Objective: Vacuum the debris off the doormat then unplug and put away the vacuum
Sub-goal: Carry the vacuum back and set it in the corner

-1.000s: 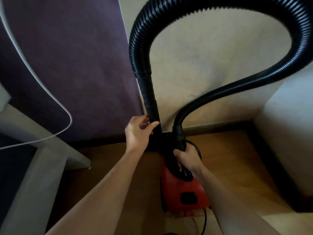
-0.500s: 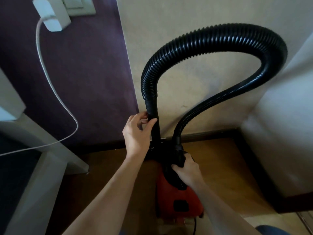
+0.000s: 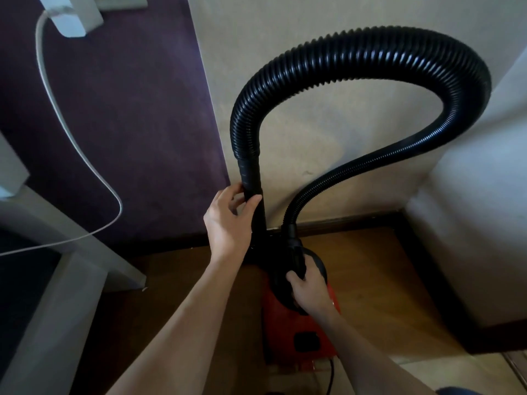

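A red vacuum (image 3: 296, 334) with a black top stands on the wooden floor, close to the wall corner. Its black ribbed hose (image 3: 370, 58) rises from the body, loops high against the beige wall and comes down on the left as a smooth black tube. My left hand (image 3: 229, 223) grips that tube just below the ribbed part. Lower and to the right, my right hand (image 3: 309, 293) grips the black handle on the vacuum's top, at the foot of the hose. A black power cord (image 3: 330, 374) leaves the vacuum's near end. No doormat is in view.
A white charger (image 3: 70, 17) sits in a wall socket at the top left, and its white cable (image 3: 74, 138) hangs across the purple wall. White furniture (image 3: 60, 295) stands at the left. A white wall (image 3: 479, 238) closes the nook on the right.
The view tilted up, bringing the charger and socket into sight. The hose loop sits lower in the picture. Both hands keep their holds on the tube and the handle.
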`<state>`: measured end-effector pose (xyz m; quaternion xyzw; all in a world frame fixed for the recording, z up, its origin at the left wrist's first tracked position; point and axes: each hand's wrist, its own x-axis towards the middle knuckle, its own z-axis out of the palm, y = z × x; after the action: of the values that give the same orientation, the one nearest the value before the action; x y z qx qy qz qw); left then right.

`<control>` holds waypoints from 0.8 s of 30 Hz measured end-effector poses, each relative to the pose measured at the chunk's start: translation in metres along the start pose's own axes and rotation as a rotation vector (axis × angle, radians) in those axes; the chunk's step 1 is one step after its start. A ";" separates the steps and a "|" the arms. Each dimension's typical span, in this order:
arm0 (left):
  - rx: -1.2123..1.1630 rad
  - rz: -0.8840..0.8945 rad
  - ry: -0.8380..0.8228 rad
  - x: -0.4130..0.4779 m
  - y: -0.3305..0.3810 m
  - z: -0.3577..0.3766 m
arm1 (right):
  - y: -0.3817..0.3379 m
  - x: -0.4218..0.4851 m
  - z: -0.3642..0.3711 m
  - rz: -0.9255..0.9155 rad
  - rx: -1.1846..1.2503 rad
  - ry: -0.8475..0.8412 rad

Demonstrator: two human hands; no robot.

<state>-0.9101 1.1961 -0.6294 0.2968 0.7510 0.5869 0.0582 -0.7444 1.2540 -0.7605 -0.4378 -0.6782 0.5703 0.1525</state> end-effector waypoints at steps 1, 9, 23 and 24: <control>-0.001 -0.007 -0.001 0.002 0.000 0.000 | 0.000 0.002 0.000 -0.003 -0.007 -0.005; 0.024 -0.008 -0.014 0.006 -0.002 -0.002 | -0.004 0.015 -0.002 0.031 -0.070 -0.040; 0.053 0.001 -0.006 -0.014 0.009 -0.015 | -0.018 0.005 -0.004 0.067 -0.083 -0.011; 0.034 -0.004 0.001 -0.016 0.011 -0.017 | -0.019 0.004 -0.005 0.080 -0.093 -0.029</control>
<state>-0.9001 1.1753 -0.6180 0.2960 0.7614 0.5743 0.0538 -0.7515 1.2610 -0.7427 -0.4629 -0.6879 0.5502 0.0991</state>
